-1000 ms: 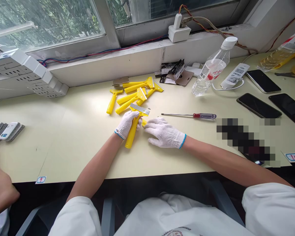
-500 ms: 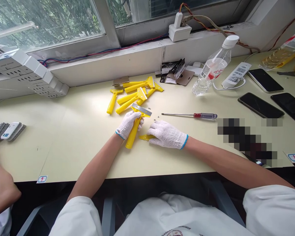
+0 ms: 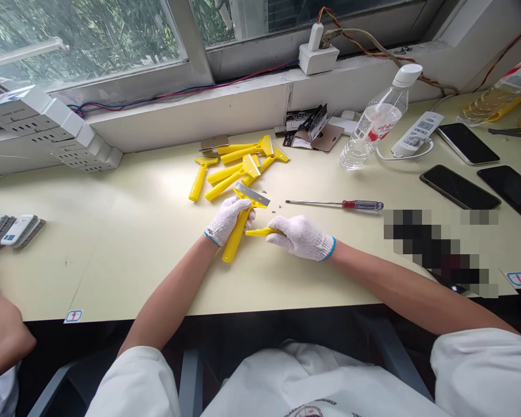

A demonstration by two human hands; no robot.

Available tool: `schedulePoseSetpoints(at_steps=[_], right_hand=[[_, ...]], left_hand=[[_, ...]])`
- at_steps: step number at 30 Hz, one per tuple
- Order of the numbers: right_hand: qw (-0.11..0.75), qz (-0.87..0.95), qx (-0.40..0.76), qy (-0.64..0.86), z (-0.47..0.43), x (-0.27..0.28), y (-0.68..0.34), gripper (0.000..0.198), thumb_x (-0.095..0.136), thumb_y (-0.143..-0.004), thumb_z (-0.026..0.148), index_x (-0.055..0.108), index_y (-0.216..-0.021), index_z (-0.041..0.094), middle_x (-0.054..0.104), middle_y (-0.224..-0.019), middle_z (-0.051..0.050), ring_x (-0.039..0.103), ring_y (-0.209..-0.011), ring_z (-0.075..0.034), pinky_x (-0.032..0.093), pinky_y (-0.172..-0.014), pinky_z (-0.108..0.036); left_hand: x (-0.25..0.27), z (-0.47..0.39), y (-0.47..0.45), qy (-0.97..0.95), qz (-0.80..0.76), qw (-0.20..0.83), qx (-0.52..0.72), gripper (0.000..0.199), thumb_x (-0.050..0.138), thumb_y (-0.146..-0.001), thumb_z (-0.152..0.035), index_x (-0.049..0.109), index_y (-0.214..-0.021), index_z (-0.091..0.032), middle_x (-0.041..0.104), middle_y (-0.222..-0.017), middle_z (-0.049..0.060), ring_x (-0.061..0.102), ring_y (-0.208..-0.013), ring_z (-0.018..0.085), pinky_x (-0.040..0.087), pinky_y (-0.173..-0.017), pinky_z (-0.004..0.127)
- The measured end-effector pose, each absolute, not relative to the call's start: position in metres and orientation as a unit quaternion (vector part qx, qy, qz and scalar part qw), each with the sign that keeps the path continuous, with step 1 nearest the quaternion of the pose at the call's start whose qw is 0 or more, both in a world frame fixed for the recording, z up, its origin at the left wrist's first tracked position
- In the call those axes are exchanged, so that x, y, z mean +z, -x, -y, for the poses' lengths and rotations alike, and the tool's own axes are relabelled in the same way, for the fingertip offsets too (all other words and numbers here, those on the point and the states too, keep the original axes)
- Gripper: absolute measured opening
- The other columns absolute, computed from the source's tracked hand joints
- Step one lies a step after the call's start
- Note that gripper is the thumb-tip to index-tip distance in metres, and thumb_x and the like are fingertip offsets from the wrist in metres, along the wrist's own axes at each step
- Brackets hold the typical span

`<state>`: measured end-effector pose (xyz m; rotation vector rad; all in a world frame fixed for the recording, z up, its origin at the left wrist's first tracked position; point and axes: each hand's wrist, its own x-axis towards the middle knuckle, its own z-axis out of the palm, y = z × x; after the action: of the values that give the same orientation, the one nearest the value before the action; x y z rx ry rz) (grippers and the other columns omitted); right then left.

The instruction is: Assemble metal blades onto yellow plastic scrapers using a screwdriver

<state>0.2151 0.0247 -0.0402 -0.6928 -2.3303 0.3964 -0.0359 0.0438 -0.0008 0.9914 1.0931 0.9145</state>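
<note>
To the left of the screwdriver (image 3: pixel 356 205), and nearer the front edge of the desk (image 3: pixel 286 289), a yellow scraper (image 3: pixel 233 240) is held by the gloved left hand (image 3: pixel 226 221). Its neck is gripped by fingers closed around it, just below the head, where the metal blade (image 3: pixel 252 195) is exposed. A small yellow plastic piece (image 3: pixel 258 232) is pinched by the gloved right hand (image 3: pixel 301 236), nearer the front than the screwdriver; its free end is pointed at the scraper handle, and whether the two are touching cannot be told. Tiny metal parts, apparently screws (image 3: pixel 280 207), are scattered around and beyond the screwdriver's tip. Farther back and left of the screwdriver, more yellow scrapers (image 3: pixel 226 186) are heaped.

The screws could easily be swept out of reach by the right glove, since one is lying just beside its fingers. If the blade is unfastened, as seems likely, it could be slid off by a tilt of the head. The glove knit could be cut by a shifted grip, and the small piece could be dropped from so narrow a pinch.
</note>
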Motion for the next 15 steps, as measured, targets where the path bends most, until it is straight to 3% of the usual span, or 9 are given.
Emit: schedulePoseSetpoints(at_steps=[5,8,12,15], right_hand=[[0.458,0.771,0.346,0.275,-0.025,-0.026,-0.217,0.022,0.083,-0.1,0.039,0.075,-0.098,0.018,0.076,-0.091,-0.005,0.068,-0.076,-0.013,0.054,-0.073,-0.025],[0.487,0.689,0.454,0.284,-0.024,-0.012,-0.216,0.031,0.093,-0.09,0.044,0.077,-0.094,0.018,0.072,-0.09,-0.006,0.067,-0.08,-0.015,0.055,-0.071,-0.027],[0.505,0.578,0.558,0.316,-0.028,-0.002,-0.217,0.048,0.096,-0.082,0.062,0.076,-0.092,0.019,0.072,-0.105,-0.01,0.068,-0.091,-0.019,0.058,-0.075,-0.032],[0.504,0.517,0.597,0.35,-0.037,-0.006,-0.219,0.06,0.088,-0.086,0.076,0.074,-0.102,0.019,0.073,-0.102,-0.009,0.063,-0.077,-0.016,0.053,-0.065,-0.031]], left_hand=[[0.001,-0.043,0.035,-0.444,-0.483,0.641,0.398,0.033,0.079,-0.091,-0.046,0.061,-0.1,-0.019,0.069,-0.078,0.002,0.058,-0.054,0.012,0.05,-0.05,0.026],[0.004,-0.041,0.034,-0.449,-0.481,0.641,0.394,0.033,0.079,-0.091,-0.046,0.061,-0.098,-0.019,0.069,-0.077,0.002,0.057,-0.053,0.012,0.05,-0.049,0.026],[0.004,-0.042,0.033,-0.451,-0.48,0.644,0.389,0.036,0.081,-0.09,-0.048,0.06,-0.097,-0.02,0.068,-0.076,0.002,0.058,-0.053,0.012,0.049,-0.048,0.026],[0.004,-0.042,0.034,-0.455,-0.481,0.645,0.381,0.037,0.081,-0.089,-0.05,0.061,-0.097,-0.02,0.069,-0.077,0.002,0.059,-0.054,0.013,0.049,-0.048,0.026]])
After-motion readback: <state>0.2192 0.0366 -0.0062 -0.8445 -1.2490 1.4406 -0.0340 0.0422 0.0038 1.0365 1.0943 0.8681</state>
